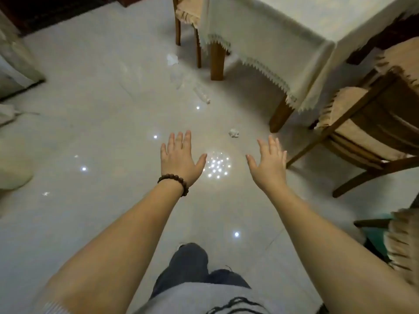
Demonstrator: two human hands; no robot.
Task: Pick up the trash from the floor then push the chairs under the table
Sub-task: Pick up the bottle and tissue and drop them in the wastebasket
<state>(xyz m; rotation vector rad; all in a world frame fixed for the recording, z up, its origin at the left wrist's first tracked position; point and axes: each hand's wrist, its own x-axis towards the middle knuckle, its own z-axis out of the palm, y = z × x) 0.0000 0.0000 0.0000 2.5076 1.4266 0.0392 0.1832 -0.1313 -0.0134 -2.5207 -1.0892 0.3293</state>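
White crumpled paper [234, 133] on floor, beyond right fingers [271, 145]

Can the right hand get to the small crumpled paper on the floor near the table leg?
Probably yes: the right hand is open and empty, and only bare floor lies between it and the crumpled paper.

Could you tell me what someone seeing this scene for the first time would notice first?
Two bare, open hands, the left hand and the right hand, reach out over a glossy floor speckled with lamp reflections. Just beyond the right hand lies a crumpled paper ball; further scraps trail toward the cloth-covered table, where a cushioned chair stands pulled out at right.
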